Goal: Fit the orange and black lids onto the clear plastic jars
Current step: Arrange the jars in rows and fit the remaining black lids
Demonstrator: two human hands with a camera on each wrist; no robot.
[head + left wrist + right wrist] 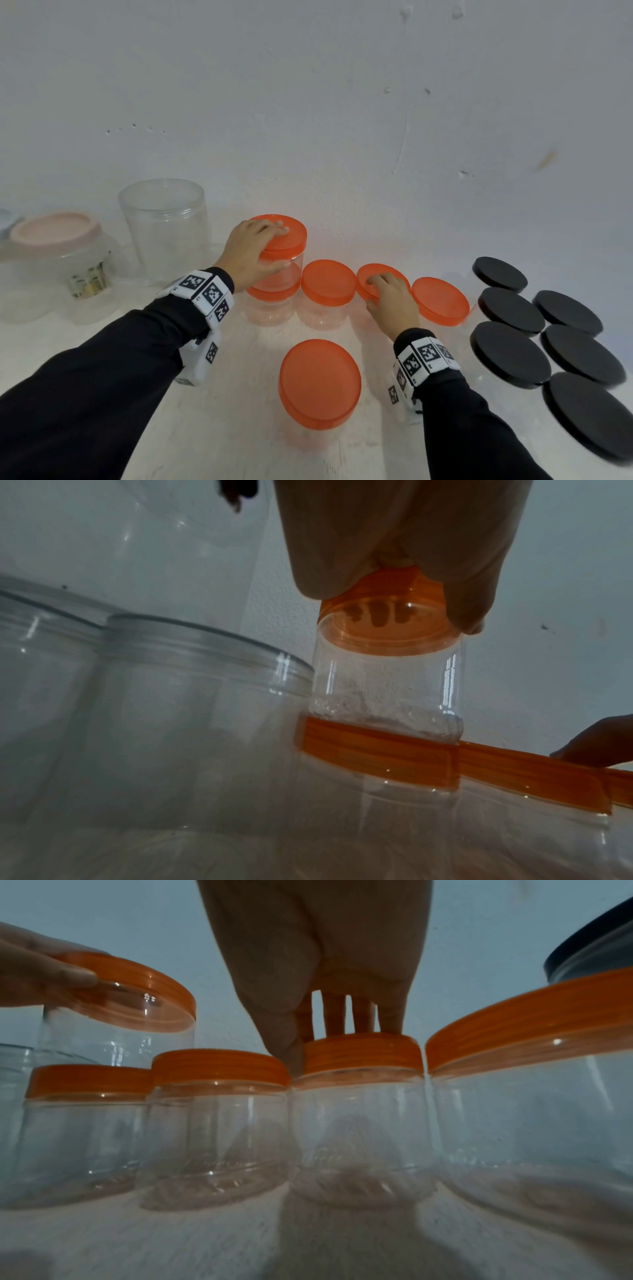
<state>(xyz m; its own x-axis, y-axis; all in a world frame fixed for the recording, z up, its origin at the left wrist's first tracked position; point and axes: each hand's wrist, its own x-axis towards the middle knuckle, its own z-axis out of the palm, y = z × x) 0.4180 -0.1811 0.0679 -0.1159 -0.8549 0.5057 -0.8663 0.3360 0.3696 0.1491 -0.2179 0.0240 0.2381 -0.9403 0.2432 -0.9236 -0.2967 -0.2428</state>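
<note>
Several clear jars with orange lids stand on the white table. My left hand [274, 246] grips the orange lid [291, 236] of a jar [387, 680] stacked on top of another orange-lidded jar [272, 301]; the thumb [469, 610] wraps the rim. Just to the right, my right hand [373, 291] pinches the orange lid [387, 274] of a jar [359, 1137] in the row, with the thumb at its left side and the fingers [359, 1015] on its far edge. More orange-lidded jars [327, 286] [440, 301] [320, 383] stand around.
Several black-lidded jars [507, 353] cluster at the right. A tall open clear jar [164, 229] and a pink-lidded jar [58, 253] stand at the back left, with low clear containers [85, 308] in front. The white wall [342, 120] rises close behind.
</note>
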